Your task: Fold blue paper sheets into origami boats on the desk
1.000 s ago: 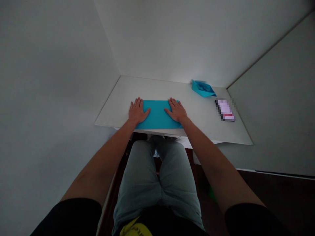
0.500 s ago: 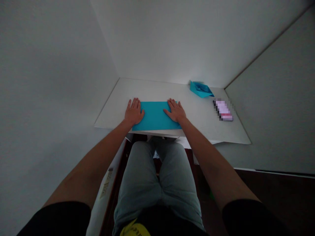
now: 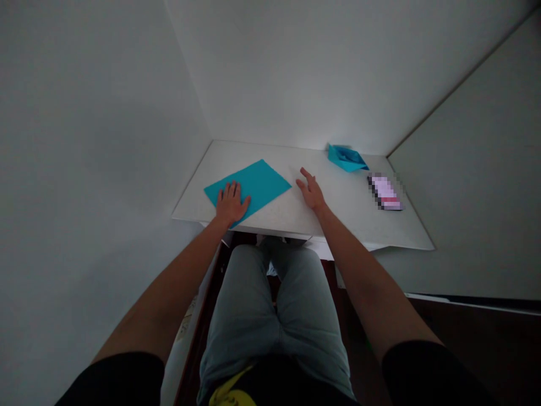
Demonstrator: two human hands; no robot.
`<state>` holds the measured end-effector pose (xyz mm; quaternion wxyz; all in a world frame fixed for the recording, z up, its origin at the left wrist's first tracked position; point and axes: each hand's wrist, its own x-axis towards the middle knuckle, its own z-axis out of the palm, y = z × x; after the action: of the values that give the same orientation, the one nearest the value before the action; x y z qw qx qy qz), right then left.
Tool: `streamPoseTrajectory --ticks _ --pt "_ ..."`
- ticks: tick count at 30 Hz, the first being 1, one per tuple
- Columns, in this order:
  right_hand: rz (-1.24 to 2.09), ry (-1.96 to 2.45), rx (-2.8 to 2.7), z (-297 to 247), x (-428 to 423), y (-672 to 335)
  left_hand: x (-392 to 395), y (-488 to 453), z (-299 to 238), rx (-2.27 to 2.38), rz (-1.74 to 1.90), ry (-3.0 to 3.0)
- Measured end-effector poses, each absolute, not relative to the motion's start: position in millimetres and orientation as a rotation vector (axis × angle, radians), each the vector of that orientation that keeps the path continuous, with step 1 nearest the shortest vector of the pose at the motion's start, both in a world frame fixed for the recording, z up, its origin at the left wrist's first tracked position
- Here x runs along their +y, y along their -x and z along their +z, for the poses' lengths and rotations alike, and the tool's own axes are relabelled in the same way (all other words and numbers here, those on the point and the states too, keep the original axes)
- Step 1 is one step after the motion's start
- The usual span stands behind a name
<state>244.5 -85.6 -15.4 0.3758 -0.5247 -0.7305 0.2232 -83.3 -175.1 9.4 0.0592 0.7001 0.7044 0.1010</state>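
Observation:
A flat sheet of blue paper point(image 3: 264, 186) lies at a slant on the white table point(image 3: 279, 217). Resting on its left part is my left hand point(image 3: 232, 204), palm down with the fingers spread. My right hand point(image 3: 311, 192) is off to the right of the paper, apart from it, its fingers stretched out and nothing in them. Part of the sheet's lower left is hidden under my left hand and wrist.
A folded blue paper boat point(image 3: 347, 158) stands near the back wall on the right. In front of it lies a phone point(image 3: 385, 192) with a lit, blurred screen. Walls rise behind the table and at both sides.
The blue paper has turned from lying square to the table edge to a slant. My right hand has come off it and moved slightly right; my left hand still presses on it.

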Motion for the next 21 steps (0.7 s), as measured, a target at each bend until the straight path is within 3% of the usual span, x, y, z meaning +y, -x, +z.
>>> streamPoseTrajectory --ticks 4,10,21 --pt "0.557 1.323 -1.865 -17.3 -85.5 -242.3 -174.4 97.5 22.1 2.419 0.234 -1.885" --pt "0.534 1.314 -1.875 -16.4 -85.7 -241.6 -168.7 99.1 31.1 2.481 0.117 -1.894" --pt "0.319 1.487 -1.813 -13.2 -87.5 -238.7 -175.7 128.8 10.4 2.489 0.457 -1.794"
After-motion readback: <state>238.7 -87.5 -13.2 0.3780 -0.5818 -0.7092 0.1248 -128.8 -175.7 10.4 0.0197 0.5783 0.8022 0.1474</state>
